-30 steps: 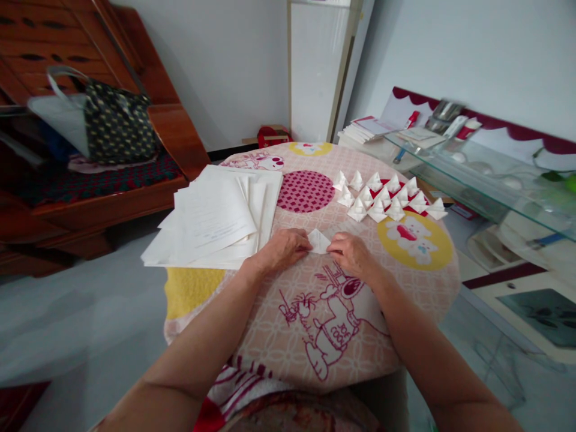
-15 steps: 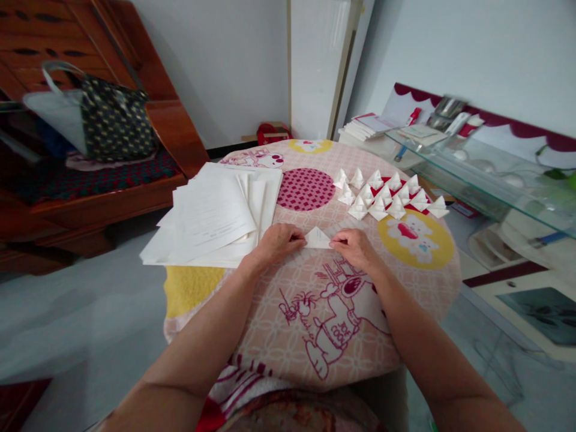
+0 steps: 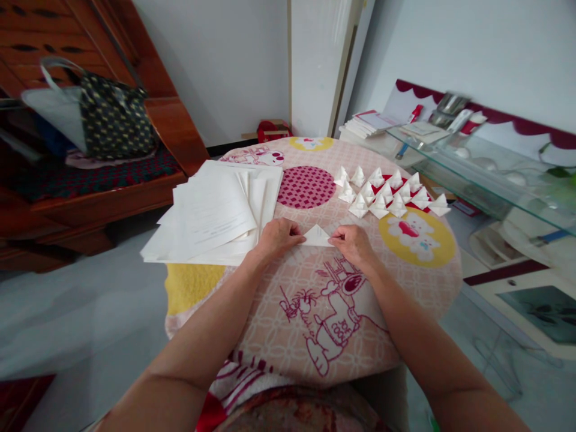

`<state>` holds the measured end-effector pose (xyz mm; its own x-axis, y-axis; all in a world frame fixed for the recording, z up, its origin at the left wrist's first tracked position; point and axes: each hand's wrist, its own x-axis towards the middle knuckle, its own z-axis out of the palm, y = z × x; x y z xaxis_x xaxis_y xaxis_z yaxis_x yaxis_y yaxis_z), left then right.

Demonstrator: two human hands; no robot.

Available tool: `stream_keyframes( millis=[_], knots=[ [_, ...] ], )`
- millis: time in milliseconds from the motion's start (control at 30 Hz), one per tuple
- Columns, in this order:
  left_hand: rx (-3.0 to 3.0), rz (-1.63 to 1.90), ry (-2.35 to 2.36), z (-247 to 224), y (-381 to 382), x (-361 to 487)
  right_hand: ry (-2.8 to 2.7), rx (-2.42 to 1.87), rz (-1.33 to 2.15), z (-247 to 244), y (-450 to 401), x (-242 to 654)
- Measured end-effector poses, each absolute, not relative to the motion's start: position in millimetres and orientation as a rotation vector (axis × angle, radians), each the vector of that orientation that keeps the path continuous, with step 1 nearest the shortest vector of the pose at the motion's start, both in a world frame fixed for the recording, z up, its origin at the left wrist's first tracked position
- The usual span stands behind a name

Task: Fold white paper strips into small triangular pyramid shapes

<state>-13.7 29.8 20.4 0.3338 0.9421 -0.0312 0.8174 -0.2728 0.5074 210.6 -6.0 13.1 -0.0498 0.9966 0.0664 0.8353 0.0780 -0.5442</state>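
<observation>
Between my two hands is a small folded piece of white paper (image 3: 317, 236), its upper part a triangle with the point away from me. My left hand (image 3: 281, 236) pinches its left end. Thumb and fingers of my right hand (image 3: 352, 242) grip the right end. Beyond and to the right stand several folded paper boats (image 3: 379, 206) in rows. A pile of white paper sheets (image 3: 211, 210), some with print on them, lies left of my left hand.
A patterned pink cloth (image 3: 288, 324) covers the round table. Right of it is a glass shelf (image 3: 477, 174) with a metal container (image 3: 452, 103) and other items. At the left stands a wooden bench (image 3: 166, 132) with a dotted black bag (image 3: 114, 117).
Both hands keep their pinch on the folded paper and have barely moved. The whole view has shifted very slightly.
</observation>
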Motion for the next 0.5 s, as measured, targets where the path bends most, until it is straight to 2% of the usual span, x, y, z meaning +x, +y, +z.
stream_keyframes(
  millis=[500],
  knots=[
    [2.184, 0.345, 1.582, 19.4, 31.9, -9.7, -1.939, -1.853, 0.498, 11.0, -2.6, 209.9]
  ],
)
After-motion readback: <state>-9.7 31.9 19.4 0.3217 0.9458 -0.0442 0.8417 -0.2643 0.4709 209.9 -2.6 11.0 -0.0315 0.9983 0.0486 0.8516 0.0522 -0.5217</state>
